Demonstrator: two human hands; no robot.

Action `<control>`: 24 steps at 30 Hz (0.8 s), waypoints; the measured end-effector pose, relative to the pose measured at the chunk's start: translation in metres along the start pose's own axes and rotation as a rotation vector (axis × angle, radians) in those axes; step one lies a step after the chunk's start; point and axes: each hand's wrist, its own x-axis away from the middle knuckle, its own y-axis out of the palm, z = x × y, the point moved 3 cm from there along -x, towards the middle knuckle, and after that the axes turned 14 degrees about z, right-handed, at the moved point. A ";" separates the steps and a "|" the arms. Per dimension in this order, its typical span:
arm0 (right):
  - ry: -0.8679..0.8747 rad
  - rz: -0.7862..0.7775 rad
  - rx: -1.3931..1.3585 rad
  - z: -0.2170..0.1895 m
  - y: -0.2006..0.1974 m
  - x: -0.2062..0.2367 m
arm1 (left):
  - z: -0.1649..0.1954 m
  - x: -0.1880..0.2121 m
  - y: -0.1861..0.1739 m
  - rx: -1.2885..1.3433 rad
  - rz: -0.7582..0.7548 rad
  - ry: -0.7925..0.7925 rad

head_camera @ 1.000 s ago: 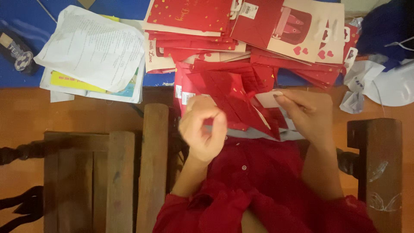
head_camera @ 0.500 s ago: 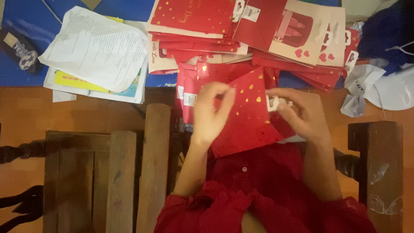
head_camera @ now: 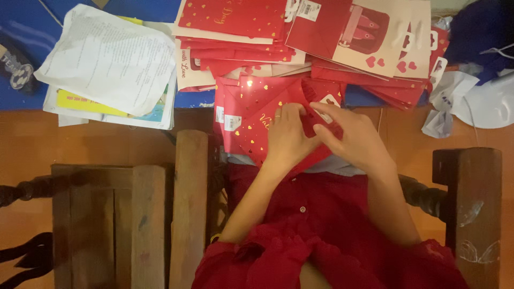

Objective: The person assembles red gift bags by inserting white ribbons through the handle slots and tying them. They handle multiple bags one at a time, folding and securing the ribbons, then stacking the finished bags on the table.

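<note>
Worked a red bag [head_camera: 251, 128] with gold hearts, held just above the lap and overlapping the near edge of the pile of flat bags [head_camera: 235, 21]. Laid the left hand [head_camera: 289, 136] flat on the bag's face, fingers [head_camera: 284, 115] pressed together, 1 ring showing. Brought the right hand [head_camera: 356, 142] in from the side, touching the left, fingers stretched along a fold near the bag's top. Could not tell whether the right thumb pinched the paper underneath; hidden. Looked like the flattening or folding step on 1 bag, about midway. Called next, by this reading, for firm pressure along the crease while the left hand pinned the bag against sliding. Left loose papers [head_camera: 107, 59] well apart on the blue cloth [head_camera: 27, 21], untouched.
</note>
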 end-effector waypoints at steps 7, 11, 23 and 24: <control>0.181 0.050 -0.032 0.019 0.012 0.002 | 0.005 -0.007 -0.002 -0.002 0.054 -0.063; 0.058 0.310 -0.227 0.032 0.020 0.008 | 0.017 -0.015 -0.013 -0.057 0.163 0.015; 0.034 0.209 -0.519 0.066 0.061 -0.022 | -0.016 -0.030 0.032 0.073 0.257 -0.051; 0.019 0.224 -0.450 0.065 0.062 -0.030 | -0.020 -0.031 0.034 0.084 0.289 -0.065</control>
